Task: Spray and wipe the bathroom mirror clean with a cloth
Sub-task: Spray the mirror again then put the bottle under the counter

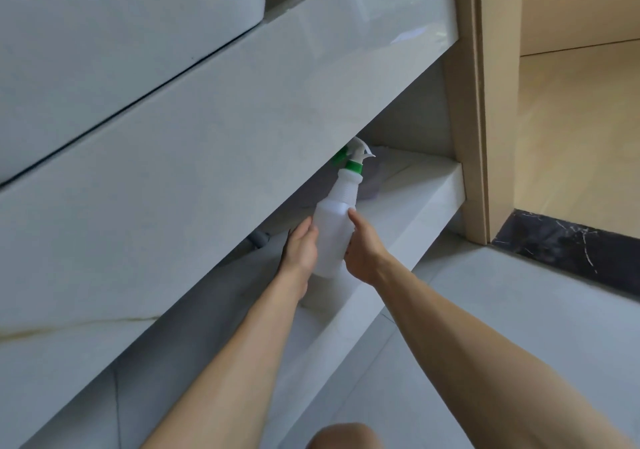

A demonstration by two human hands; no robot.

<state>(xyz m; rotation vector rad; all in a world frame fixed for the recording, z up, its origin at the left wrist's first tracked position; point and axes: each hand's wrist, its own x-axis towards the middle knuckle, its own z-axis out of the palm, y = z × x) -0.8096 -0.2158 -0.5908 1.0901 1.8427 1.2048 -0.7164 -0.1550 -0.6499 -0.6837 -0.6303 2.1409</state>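
Far left, the white ceramic basin [121,33] is sitting on the glossy pale marble-look vanity slab [214,130]; neither matters yet.

Your left hand [300,249] is wrapping the left flank of the translucent white plastic spray bottle with the green collar and nozzle [337,227], fingers curled round the body. The bottle is tilting, head angled up and back under the slab's lower edge, base towards you, over the lower white open shelf [408,206]. Can't tell whether its base is resting on the shelf or clear of it.

Your right hand [363,251] is gripping the right flank, thumb lying up along the shoulder, fingers hidden behind the bottle. So both hands are closing on it, neither is free.

Handling, as a judgement: thin-walled plastic, so it's likely flexing if you squeeze hard. Weight depends on fill, and the fill level isn't readable through the wall. The smooth body could be slippery if wet. The better hold is probably the neck just under the green collar, one hand, index on the trigger; that's freeing the other hand for the cloth.

Behind the bottle, a greyish-purple soft bundle [369,185] is lying on the shelf, possibly the cloth, too blurred to confirm.

Right of that, the beige wooden door frame [474,102] is standing at the shelf end. The mirror isn't in view.
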